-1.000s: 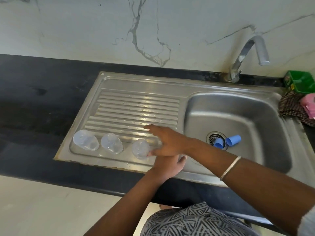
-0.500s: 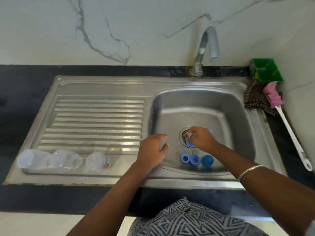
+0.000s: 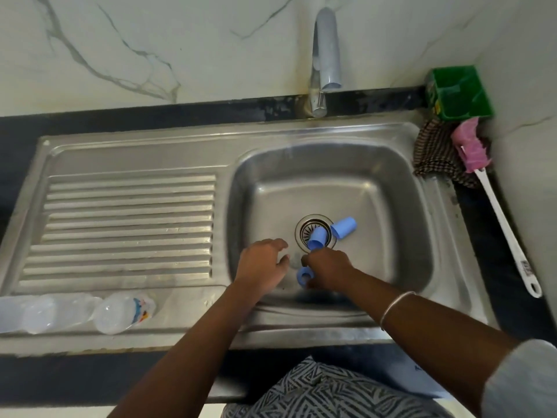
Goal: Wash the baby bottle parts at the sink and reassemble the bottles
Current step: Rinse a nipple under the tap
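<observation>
Seen from above, looking down into a stainless steel sink (image 3: 446,224) with a ribbed draining board (image 3: 129,224) on its left.

Both hands down in the basin, near its front wall. Left hand (image 3: 262,267) hovering palm down, fingers loosely curled, gripping nothing. Right hand (image 3: 327,267) just beside it, fingers curled downward over a blue screw ring (image 3: 305,276) that shows at its left edge; whether actually pinched or only touched cannot be told, since the hand hides the contact.

Two blue plastic caps, smooth and slightly tapered: one cap (image 3: 317,239) lying across the round metal drain strainer (image 3: 307,226), the other cap (image 3: 344,227) on its side just to the right of the drain. Probably left in the basin because still to be rinsed.

Three clear plastic bottle bodies lying on their sides in a row along the front lip of the draining board, well apart from the hands: the nearest bottle (image 3: 123,312) with a small coloured print, a second bottle (image 3: 60,312), and a third bottle (image 3: 12,312) cut off by the left edge. Likely set there to drain.

Chrome tap (image 3: 327,55) behind the basin, no water running. At the right rear corner, a green plastic tub (image 3: 461,92), a checked cloth (image 3: 434,158), and a bottle brush (image 3: 494,212) with a pink sponge head and long white handle.
</observation>
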Available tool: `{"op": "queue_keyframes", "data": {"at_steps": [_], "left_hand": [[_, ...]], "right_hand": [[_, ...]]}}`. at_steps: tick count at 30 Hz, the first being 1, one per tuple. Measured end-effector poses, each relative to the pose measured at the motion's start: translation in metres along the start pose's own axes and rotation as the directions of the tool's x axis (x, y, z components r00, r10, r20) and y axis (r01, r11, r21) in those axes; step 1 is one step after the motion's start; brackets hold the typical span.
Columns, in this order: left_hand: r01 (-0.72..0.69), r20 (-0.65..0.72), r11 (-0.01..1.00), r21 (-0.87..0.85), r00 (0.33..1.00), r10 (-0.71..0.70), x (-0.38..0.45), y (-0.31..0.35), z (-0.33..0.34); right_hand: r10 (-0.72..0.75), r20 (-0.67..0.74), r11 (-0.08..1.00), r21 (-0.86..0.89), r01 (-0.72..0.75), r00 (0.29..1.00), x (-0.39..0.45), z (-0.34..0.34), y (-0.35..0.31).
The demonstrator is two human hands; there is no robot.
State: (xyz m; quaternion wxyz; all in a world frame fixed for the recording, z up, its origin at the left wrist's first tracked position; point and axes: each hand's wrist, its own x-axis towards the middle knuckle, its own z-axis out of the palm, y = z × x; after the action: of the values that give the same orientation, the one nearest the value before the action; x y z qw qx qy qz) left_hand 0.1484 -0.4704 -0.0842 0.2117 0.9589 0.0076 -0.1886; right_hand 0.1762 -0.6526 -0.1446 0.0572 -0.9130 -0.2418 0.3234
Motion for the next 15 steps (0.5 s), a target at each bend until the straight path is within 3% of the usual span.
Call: {"op": "queue_keyframes", "data": {"at_steps": [7,15], "left_hand": [[0.032,0.048,0.999,0.001,0.998,-0.032,0.014,0.001,0.009],[0.106,0.081,0.993,-0.049,0.992,-0.102,0.026,-0.004,0.017]], "right_hand": [[0.020,-0.181,0.994,0.109,0.000,0.983,0.013,0.003,-0.010],[-0.012,-0.131,1.000,-0.024,0.009,0.991,0.027,-0.004,-0.022]]}}
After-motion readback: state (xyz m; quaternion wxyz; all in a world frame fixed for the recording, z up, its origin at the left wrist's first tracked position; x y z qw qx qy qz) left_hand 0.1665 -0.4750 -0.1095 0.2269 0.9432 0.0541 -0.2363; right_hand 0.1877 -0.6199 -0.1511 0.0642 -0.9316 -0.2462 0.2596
